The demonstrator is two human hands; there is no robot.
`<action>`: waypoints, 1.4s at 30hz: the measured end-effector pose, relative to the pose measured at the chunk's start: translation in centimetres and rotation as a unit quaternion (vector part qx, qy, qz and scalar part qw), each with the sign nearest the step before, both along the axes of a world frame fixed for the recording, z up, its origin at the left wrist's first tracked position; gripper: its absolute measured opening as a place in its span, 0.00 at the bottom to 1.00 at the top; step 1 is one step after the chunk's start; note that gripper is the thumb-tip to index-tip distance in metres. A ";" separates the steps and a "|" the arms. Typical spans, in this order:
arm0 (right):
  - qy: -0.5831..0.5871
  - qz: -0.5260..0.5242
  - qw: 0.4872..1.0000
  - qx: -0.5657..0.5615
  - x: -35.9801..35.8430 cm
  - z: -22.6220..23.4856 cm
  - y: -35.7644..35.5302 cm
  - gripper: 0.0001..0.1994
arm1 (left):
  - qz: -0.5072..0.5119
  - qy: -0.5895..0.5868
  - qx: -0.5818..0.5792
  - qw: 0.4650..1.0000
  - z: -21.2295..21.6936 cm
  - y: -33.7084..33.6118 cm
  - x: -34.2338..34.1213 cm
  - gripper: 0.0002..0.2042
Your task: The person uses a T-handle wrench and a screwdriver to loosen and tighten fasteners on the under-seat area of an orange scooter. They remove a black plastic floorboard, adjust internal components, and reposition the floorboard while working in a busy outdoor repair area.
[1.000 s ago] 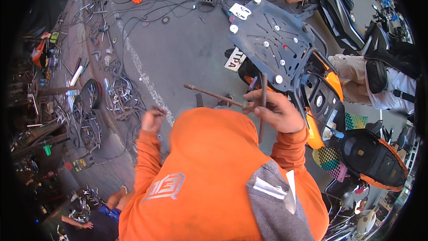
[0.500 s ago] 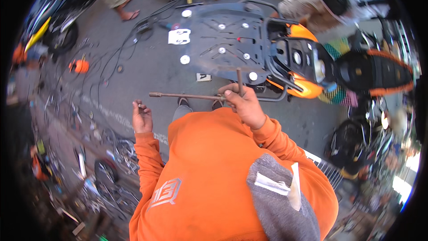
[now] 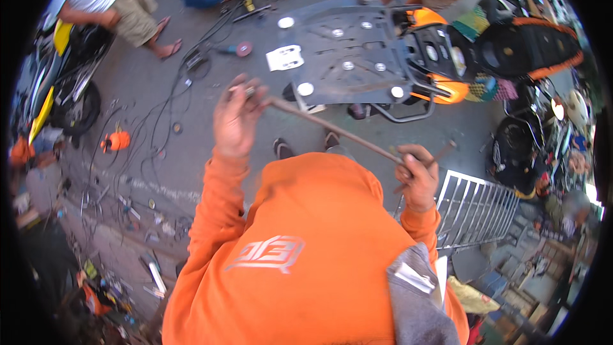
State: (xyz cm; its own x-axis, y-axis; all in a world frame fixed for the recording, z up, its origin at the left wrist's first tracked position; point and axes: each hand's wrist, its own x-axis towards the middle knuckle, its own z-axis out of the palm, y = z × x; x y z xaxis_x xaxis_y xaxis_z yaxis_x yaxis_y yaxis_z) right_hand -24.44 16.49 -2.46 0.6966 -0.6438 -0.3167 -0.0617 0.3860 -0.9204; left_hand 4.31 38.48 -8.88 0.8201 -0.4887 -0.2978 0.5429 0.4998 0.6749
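Observation:
My right hand is closed round the crossbar end of a rusty T-handle socket wrench. The shaft slants up and to the left, its far end reaching the fingers of my left hand. Those fingers are raised and pinch a small metal piece, blurred and too small to name exactly, close to the wrench tip. Beyond my hands lies a flat black slotted metal plate with several round white discs, joined to a tubular black rack on an orange motorcycle.
A white card-like piece lies by the plate's left edge. An angle grinder and cables rest on the floor. People stand or crouch at the far side. A white metal grille is at my right; tools litter the left.
My left hand has risen toward the wrench tip with the small piece. My right hand has moved right and down, so the wrench now slants. My view has shifted.

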 end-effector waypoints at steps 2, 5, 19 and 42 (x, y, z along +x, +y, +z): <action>-0.019 -0.025 0.999 0.014 -0.9 -0.5 1.6 0.11 | -0.042 -0.018 -0.021 0.999 0.5 -0.9 0.1 0.19; -0.038 -0.065 0.997 0.028 -1.4 -1.2 2.7 0.10 | -0.045 -0.014 -0.033 0.998 0.5 -1.7 -0.1 0.20; -0.078 0.029 0.995 0.061 -0.1 -1.2 -1.7 0.09 | 0.062 -0.012 0.128 0.990 0.5 0.3 -2.5 0.16; -0.013 0.016 0.999 0.039 -5.1 -1.6 1.8 0.09 | -0.124 0.047 0.236 0.963 -7.5 -0.3 -2.1 0.14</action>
